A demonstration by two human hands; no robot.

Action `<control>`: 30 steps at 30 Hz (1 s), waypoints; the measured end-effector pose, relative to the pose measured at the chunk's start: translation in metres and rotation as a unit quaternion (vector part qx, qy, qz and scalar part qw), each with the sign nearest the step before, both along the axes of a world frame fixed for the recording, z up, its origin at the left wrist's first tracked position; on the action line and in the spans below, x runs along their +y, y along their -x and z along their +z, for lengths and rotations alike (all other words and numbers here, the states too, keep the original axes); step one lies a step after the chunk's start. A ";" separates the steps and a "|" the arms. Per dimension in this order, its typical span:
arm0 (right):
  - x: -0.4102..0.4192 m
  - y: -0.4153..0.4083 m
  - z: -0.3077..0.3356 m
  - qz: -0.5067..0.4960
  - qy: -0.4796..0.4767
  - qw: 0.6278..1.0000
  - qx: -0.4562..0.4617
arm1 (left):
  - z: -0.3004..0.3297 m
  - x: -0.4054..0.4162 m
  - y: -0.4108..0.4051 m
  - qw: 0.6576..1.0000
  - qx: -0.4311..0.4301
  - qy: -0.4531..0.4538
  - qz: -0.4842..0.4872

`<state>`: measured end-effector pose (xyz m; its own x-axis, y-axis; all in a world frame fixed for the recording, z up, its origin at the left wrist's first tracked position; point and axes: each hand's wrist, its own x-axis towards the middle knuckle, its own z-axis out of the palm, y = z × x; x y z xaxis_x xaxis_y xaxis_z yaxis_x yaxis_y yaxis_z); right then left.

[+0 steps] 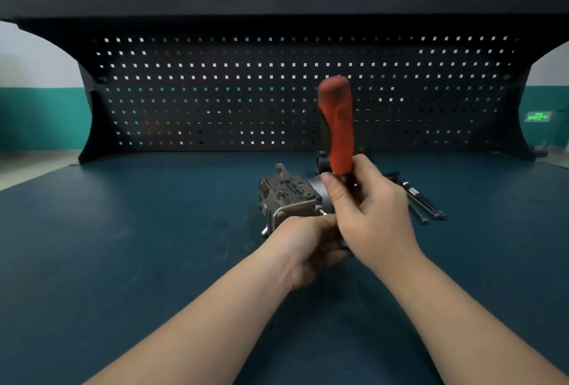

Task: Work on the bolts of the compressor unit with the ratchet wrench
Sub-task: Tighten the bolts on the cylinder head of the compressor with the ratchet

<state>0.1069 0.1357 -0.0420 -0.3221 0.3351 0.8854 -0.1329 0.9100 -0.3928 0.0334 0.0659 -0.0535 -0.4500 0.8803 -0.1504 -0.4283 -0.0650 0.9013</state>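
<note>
A: Where is the compressor [289, 196] now?

B: It lies on the bench [123, 246], near the middle, just in front of both hands. Its body is dark cast metal with ribs, and a pale metal plate is on the near end. One small bolt [321, 211] sticks out of this plate, beside the right thumb.

A: And the wrench [337, 126]?

B: The right hand [372, 218] holds it. The fingers curl around the lower part of the red handle, which stands almost upright. The handle looks like matte rubber, rounded and a little thicker at the top. The head of the wrench is hidden behind the hands, so I cannot tell if it sits on a bolt.

A: What does the left hand [308, 246] do?

B: It is low, at the near end of the compressor, with fingers curled. I think it steadies the unit or the wrench head, but what it grips is hidden.

A: How to do this step well?

B: In my judgement, keep the socket fully and squarely on the bolt head, hold the unit firmly so it does not slide on the smooth bench, and swing the handle in short, even strokes. If the socket sits crooked, it may slip off.

A: Anything else near?

B: Some long thin metal rods [423, 204] lie to the right, apart from the compressor. Behind is a black pegboard [215, 92] with square holes.
</note>
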 end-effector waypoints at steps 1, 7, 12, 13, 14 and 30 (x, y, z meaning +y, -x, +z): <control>-0.002 0.002 -0.001 -0.006 0.009 1.000 0.008 | 0.001 0.000 0.000 1.000 -0.006 -0.002 0.004; 0.031 0.005 0.001 0.017 0.559 0.823 0.102 | 0.002 0.004 -0.001 0.999 -0.036 0.011 0.025; 0.033 0.005 -0.006 0.117 0.685 0.704 0.145 | 0.003 0.004 0.000 0.999 -0.043 0.007 0.024; 0.030 0.005 -0.003 0.108 0.614 0.767 0.151 | 0.002 0.004 0.000 0.999 -0.035 0.007 0.024; 0.026 0.004 0.001 0.098 0.516 0.838 0.147 | 0.002 0.004 0.000 0.999 -0.023 0.006 0.025; 0.028 0.003 -0.007 0.131 0.741 0.638 0.165 | 0.003 0.005 -0.003 0.999 -0.040 0.003 0.030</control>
<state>0.1038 0.1635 -0.0488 -0.4176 0.8552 -0.3069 -0.5013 -0.4986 -0.7072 0.0360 0.0706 -0.0509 -0.4887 0.8506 -0.1941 -0.4948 -0.0870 0.8646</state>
